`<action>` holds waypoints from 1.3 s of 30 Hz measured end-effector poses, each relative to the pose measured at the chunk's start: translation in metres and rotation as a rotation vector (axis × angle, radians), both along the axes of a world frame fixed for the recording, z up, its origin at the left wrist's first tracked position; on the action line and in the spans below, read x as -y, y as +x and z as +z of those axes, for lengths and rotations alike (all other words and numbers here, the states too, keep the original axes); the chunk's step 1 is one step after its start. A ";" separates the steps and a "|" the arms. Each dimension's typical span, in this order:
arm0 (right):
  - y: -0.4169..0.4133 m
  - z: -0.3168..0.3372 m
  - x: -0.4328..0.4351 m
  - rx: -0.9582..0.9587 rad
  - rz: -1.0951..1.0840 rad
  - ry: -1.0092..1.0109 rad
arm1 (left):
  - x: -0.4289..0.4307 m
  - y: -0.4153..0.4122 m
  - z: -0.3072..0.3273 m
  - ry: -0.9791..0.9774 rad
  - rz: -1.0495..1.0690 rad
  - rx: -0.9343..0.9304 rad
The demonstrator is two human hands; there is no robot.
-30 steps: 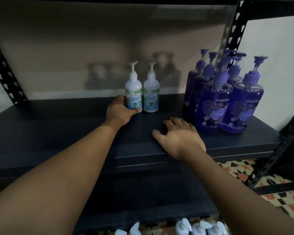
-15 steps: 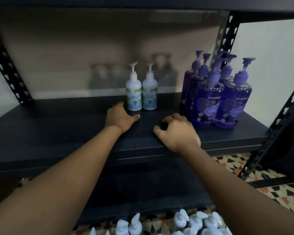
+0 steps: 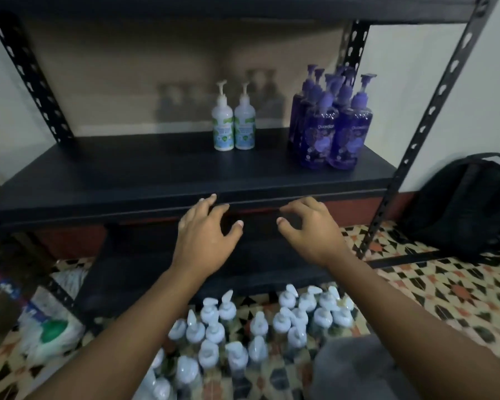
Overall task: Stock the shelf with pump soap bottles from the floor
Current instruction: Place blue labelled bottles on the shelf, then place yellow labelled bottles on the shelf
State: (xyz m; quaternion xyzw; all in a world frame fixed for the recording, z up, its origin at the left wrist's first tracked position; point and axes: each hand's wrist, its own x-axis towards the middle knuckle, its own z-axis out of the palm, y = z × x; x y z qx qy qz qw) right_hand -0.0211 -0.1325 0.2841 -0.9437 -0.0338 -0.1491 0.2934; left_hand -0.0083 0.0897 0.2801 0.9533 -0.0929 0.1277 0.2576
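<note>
— Anything gripped?
— Nothing; left hand (image 3: 205,235) and right hand (image 3: 309,229) are spread loosely, empty, at the shelf (image 3: 127,180) edge.
— The pump bottles (image 3: 243,327)?
— Massed on the floor (image 3: 445,298) below, presumably to be fetched next.

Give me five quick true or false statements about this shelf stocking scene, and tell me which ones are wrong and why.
1. Two white pump bottles stand side by side on the shelf. True.
2. One hand holds a bottle. False: the left hand and right hand are both empty, in front of the shelf's front edge.
3. The purple bottles stand to the right of the white ones. True.
4. No bottles are on the ground. False: many white-capped bottles stand on the tiled floor.
5. A black backpack sits right of the rack. True.
</note>
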 end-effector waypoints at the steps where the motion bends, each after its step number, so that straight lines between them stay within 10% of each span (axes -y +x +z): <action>1: -0.017 -0.008 0.004 -0.010 -0.001 0.025 | 0.001 -0.017 -0.009 -0.061 -0.030 -0.011; 10: -0.115 -0.090 0.042 -0.256 -0.184 0.286 | 0.040 -0.098 -0.079 -0.379 -0.113 -0.321; 24: -0.114 -0.195 0.052 -0.586 -0.260 0.354 | 0.070 -0.074 -0.177 -0.240 0.040 -0.614; 39: -0.021 -0.315 0.072 -0.836 -0.337 0.514 | 0.111 0.064 -0.278 0.584 -0.551 -0.741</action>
